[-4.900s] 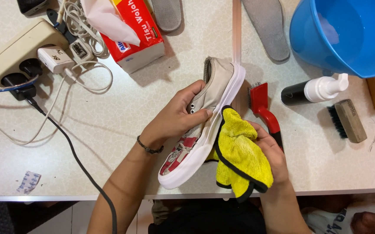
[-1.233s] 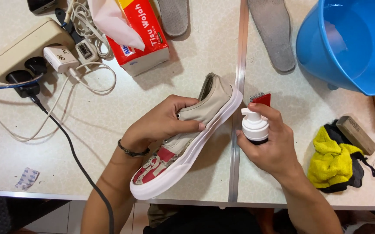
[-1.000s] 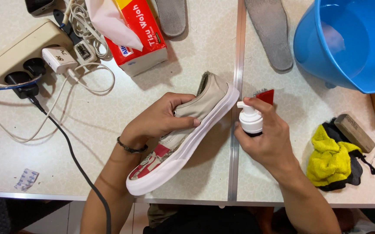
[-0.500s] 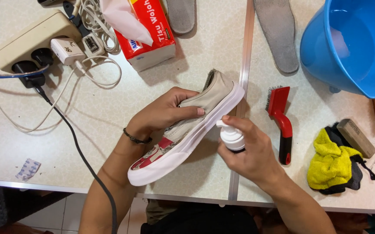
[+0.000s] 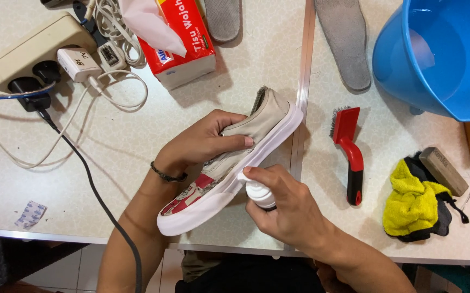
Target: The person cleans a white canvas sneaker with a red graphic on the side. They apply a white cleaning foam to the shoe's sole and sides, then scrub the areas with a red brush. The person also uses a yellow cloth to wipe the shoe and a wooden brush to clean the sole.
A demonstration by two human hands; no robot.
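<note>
Beige sneaker [image 5: 235,163] tilted, white pump btl [image 5: 260,193] against sole

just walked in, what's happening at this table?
A person is working on a beige slip-on shoe. The left hand holds it on its side above the table; the right hand grips a white pump bottle, nozzle against the white sole edge. Off to the right lie a red brush and a yellow cloth, with a blue bucket beyond.

A red tissue box [image 5: 183,46] with a white side panel stands at the counter's [image 5: 137,135] far edge — a small foil blister pack [image 5: 30,214] lies near left.
</note>
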